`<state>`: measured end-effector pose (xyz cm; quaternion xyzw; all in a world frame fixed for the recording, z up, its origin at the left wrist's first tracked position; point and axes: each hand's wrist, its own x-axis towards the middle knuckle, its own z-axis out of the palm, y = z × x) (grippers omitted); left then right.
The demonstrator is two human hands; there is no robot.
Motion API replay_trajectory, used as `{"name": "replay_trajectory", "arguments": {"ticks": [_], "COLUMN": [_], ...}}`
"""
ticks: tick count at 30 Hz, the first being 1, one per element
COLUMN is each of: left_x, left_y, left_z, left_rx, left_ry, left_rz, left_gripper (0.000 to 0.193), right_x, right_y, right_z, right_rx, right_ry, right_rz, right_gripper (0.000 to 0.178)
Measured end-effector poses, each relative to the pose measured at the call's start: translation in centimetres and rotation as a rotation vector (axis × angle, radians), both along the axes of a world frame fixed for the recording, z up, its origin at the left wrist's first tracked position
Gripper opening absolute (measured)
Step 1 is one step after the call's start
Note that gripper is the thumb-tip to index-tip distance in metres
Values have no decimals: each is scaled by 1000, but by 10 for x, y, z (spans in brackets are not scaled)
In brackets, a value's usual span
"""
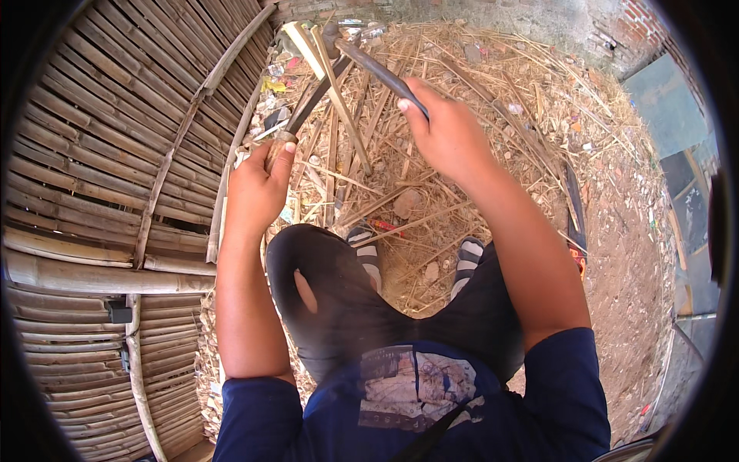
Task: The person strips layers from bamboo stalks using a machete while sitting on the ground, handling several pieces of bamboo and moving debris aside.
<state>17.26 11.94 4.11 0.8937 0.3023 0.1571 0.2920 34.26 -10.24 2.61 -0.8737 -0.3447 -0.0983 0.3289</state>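
My left hand (263,181) is closed round the handle of a long-bladed knife (310,104), whose dark blade slants up and to the right. Two pale bamboo strips (344,104) stand apart on either side of the blade, joined near the top or overlapping; I cannot tell which. In my right hand (446,127) is the dark handle of a hammer (382,73). Its rounded head lies by the upper part of the blade and strips; whether it touches them is unclear.
Bamboo slivers and straw (431,192) litter the ground, with bits of rubbish among them. A bamboo slat wall (108,131) rises close on my left. At the far side is a masonry wall (500,19); grey panels (670,108) stand at right. My sandalled feet are below.
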Motion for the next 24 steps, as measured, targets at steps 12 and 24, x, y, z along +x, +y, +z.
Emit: {"name": "replay_trajectory", "arguments": {"ticks": [12, 24], "left_x": [8, 14], "left_y": [12, 18], "left_z": [-17, -29], "left_rx": [-23, 68], "left_ry": [-74, -65], "left_rz": [2, -92], "left_gripper": [53, 57], "right_x": [-4, 3], "right_y": [-9, -21], "right_z": [2, 24], "right_rx": [245, 652], "right_ry": [-75, 43], "right_rz": [-7, 27], "right_gripper": [40, 45]}}
